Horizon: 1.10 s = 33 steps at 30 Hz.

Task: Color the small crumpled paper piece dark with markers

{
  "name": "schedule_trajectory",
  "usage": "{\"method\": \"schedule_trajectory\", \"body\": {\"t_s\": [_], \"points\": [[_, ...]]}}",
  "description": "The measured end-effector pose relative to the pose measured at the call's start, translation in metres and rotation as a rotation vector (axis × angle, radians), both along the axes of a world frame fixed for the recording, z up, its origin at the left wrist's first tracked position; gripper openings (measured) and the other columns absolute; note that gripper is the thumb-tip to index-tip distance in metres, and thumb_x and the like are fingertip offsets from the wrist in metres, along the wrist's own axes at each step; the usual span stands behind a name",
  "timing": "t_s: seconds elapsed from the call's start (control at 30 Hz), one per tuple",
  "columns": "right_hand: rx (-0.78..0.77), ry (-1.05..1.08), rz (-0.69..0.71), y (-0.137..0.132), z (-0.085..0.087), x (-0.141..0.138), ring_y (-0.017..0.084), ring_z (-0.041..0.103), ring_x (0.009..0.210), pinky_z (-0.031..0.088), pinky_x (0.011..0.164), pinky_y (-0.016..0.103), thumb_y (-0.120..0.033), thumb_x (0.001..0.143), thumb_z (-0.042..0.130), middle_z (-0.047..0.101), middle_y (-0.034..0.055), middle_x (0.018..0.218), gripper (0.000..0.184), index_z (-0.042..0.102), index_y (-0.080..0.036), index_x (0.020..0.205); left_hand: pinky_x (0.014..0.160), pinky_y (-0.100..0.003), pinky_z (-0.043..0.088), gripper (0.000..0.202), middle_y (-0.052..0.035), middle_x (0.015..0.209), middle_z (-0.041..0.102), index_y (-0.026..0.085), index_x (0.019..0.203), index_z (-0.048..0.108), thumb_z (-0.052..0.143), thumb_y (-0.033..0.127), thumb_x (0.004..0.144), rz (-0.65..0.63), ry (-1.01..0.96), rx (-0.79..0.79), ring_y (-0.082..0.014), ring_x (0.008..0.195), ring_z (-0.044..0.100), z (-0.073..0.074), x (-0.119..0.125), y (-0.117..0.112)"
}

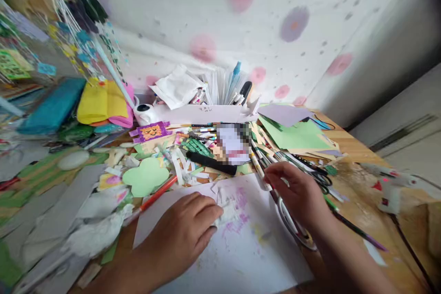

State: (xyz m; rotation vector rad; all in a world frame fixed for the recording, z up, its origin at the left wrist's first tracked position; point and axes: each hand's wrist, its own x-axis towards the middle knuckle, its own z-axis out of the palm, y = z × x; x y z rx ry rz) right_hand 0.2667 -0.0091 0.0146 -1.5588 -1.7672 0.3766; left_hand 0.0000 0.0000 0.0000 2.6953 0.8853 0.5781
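A white sheet of paper [255, 248] with purple and yellow smudges lies in front of me. My left hand [189, 225] rests on its left part, fingers curled together beside a crumpled whitish scrap [225, 206]; what the fingertips hold, if anything, is hidden. Over the sheet's right edge, my right hand [299, 193] has its thumb and fingers closed at the lower end of a white marker [258, 165]. Under that wrist lies a roll of white tape [291, 223], partly covered by the arm.
Paper scraps, a green flower cutout [146, 178], a red pencil [158, 195] and a black tube [212, 163] crowd the left and middle. Scissors [319, 177] lie right, near a glue gun [389, 190] with its cord. A white box [203, 114] of supplies stands behind.
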Motion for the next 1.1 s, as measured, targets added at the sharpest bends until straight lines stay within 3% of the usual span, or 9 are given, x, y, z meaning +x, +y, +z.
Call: {"method": "schedule_trajectory", "body": {"t_s": [0.1, 0.23, 0.4, 0.5, 0.63, 0.7, 0.8, 0.97, 1.1], "points": [[0.015, -0.080, -0.214, -0.002, 0.008, 0.028, 0.017, 0.062, 0.057, 0.046, 0.053, 0.026, -0.035, 0.084, 0.056, 0.068, 0.0027, 0.067, 0.023, 0.069, -0.019, 0.092, 0.059, -0.028, 0.047, 0.022, -0.0004, 0.075, 0.066, 0.021, 0.105, 0.060, 0.051, 0.014, 0.086, -0.003, -0.057, 0.083, -0.0173, 0.066, 0.062, 0.000, -0.004, -0.003], [0.017, -0.059, -0.363, -0.008, 0.017, 0.043, 0.013, 0.049, 0.042, 0.036, 0.043, 0.024, -0.044, 0.085, 0.054, 0.054, -0.0025, 0.049, 0.030, 0.068, -0.018, 0.081, 0.047, -0.026, 0.037, 0.019, 0.0031, 0.054, 0.057, 0.019, 0.073, 0.059, 0.050, 0.020, 0.090, 0.011, -0.073, 0.161, -0.0126, 0.049, 0.055, 0.009, -0.006, -0.004], [0.046, -0.088, -0.132, 0.007, 0.032, 0.025, 0.014, 0.047, 0.051, 0.038, 0.049, 0.026, -0.042, 0.085, 0.058, 0.050, -0.0020, 0.056, 0.026, 0.067, -0.019, 0.089, 0.045, -0.026, 0.029, 0.035, 0.0037, 0.047, 0.045, 0.018, 0.053, 0.043, 0.050, 0.020, 0.088, 0.121, -0.086, 0.267, -0.0093, 0.043, 0.045, 0.018, -0.007, -0.002], [0.077, -0.138, 0.109, 0.028, 0.042, 0.005, 0.018, 0.059, 0.078, 0.046, 0.070, 0.029, -0.032, 0.084, 0.060, 0.063, 0.0054, 0.085, 0.018, 0.068, -0.019, 0.094, 0.047, -0.026, 0.028, 0.033, 0.0036, 0.048, 0.043, 0.018, 0.054, 0.042, 0.050, 0.019, 0.086, 0.180, -0.103, 0.296, -0.0094, 0.044, 0.043, 0.019, -0.010, -0.003], [-0.025, -0.154, 0.305, 0.043, 0.049, -0.023, 0.014, 0.059, 0.068, 0.045, 0.063, 0.026, -0.019, 0.085, 0.056, 0.065, 0.0041, 0.085, 0.018, 0.068, -0.020, 0.098, 0.048, -0.025, 0.028, 0.026, 0.0034, 0.050, 0.044, 0.019, 0.057, 0.044, 0.055, 0.020, 0.081, 0.254, -0.152, 0.262, -0.0101, 0.046, 0.043, 0.021, -0.014, -0.006], [-0.058, -0.193, 0.439, 0.041, 0.049, -0.036, 0.015, 0.060, 0.070, 0.046, 0.065, 0.025, -0.014, 0.084, 0.055, 0.067, 0.0037, 0.081, 0.018, 0.068, -0.019, 0.095, 0.049, -0.023, 0.034, 0.020, 0.0030, 0.053, 0.048, 0.019, 0.061, 0.049, 0.058, 0.020, 0.078, 0.306, -0.253, 0.131, -0.0108, 0.049, 0.048, 0.019, -0.015, -0.004], [-0.061, -0.247, 0.564, 0.032, 0.044, -0.055, 0.017, 0.063, 0.077, 0.047, 0.069, 0.027, -0.012, 0.082, 0.057, 0.068, 0.0045, 0.085, 0.021, 0.069, -0.021, 0.096, 0.066, -0.024, 0.049, 0.002, -0.0011, 0.072, 0.065, 0.020, 0.080, 0.060, 0.060, 0.021, 0.079, 0.439, -0.546, -0.311, -0.0157, 0.071, 0.063, 0.013, -0.012, 0.004], [-0.033, 0.131, 0.481, 0.014, 0.028, -0.084, 0.016, 0.064, 0.083, 0.050, 0.074, 0.025, -0.008, 0.081, 0.058, 0.067, 0.0057, 0.095, 0.028, 0.066, -0.021, 0.104, 0.073, -0.026, 0.054, 0.019, 0.0001, 0.076, 0.067, 0.019, 0.079, 0.062, 0.076, 0.029, 0.071, 0.545, -1.155, -0.977, -0.0154, 0.075, 0.065, 0.013, -0.003, 0.009], [-0.004, 0.430, 0.418, 0.007, 0.015, -0.098, 0.014, 0.063, 0.076, 0.052, 0.070, 0.025, -0.008, 0.079, 0.060, 0.067, 0.0053, 0.087, 0.019, 0.068, -0.018, 0.094, 0.068, -0.020, 0.053, 0.019, 0.0006, 0.077, 0.068, 0.019, 0.080, 0.064, 0.079, 0.024, 0.069, 0.478, -1.364, -1.220, -0.0127, 0.075, 0.066, 0.023, 0.001, -0.001]]}}
